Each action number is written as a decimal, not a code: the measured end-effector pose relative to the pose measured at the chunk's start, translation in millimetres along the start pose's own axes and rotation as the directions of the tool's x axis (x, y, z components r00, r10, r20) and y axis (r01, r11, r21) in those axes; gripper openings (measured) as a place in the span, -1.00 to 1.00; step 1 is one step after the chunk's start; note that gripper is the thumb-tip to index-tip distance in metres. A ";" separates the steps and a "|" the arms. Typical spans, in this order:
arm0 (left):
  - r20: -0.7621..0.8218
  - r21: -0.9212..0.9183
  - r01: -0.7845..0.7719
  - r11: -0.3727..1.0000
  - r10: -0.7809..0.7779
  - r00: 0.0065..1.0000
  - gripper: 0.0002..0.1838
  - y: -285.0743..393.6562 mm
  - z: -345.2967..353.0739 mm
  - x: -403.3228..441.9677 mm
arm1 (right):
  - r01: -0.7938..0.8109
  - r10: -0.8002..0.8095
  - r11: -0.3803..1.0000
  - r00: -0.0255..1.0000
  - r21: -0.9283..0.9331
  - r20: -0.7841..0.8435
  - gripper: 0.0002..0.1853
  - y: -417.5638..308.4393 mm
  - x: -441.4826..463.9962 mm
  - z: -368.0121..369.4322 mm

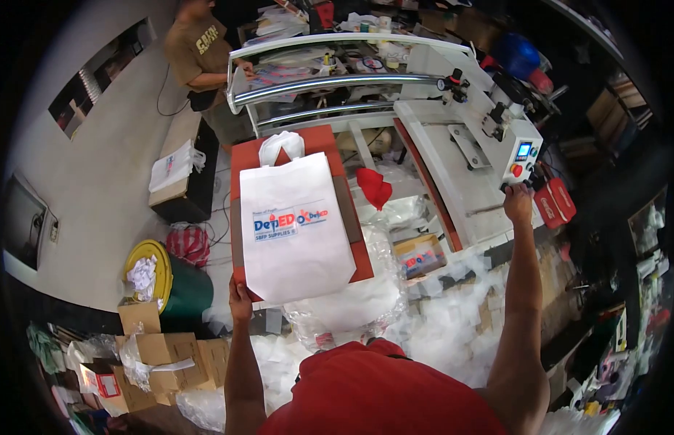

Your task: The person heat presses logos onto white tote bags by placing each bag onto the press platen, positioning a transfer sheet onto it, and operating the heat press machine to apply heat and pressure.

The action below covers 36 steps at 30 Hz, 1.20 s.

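Note:
A white non-woven tote bag (297, 264) with blue and red "DepED OK DepED" printing lies flat on a red press board (360, 264). Its handle loop lies toward the far end. My left hand (240, 303) is closed at the near left corner of the board, beside the bag's lower edge; whether it grips board or fabric is hard to tell. My right hand (517, 203) reaches out to the white control box (524, 148) of the heat press (442, 148). Its fingers are curled against the box's lower edge, where small black controls partly show.
Another person (200, 54) stands beyond the press at left. A printed bag (177, 165) rests on a box there. A green bin (188, 293), cardboard boxes (170, 351) and a red pouch (555, 203) stand around. White sheets (453, 319) cover the floor.

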<state>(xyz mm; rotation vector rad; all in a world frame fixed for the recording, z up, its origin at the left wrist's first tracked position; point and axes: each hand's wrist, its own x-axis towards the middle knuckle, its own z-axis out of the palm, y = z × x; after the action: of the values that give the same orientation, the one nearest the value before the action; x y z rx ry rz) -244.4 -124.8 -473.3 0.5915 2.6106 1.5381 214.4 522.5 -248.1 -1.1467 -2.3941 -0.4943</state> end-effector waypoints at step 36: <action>0.344 0.721 -0.061 0.690 -0.281 0.896 -0.84 -122.9 56.4 -322.9 | 0.564 -0.586 0.454 0.772 0.690 -0.246 -0.79 -313.3 -35.0 -75.0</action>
<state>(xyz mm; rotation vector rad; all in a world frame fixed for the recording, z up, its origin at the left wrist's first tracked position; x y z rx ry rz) 31.2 -244.1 -653.1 0.6806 2.7164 0.2051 2.2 277.6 -243.5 0.0630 -2.5508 0.3354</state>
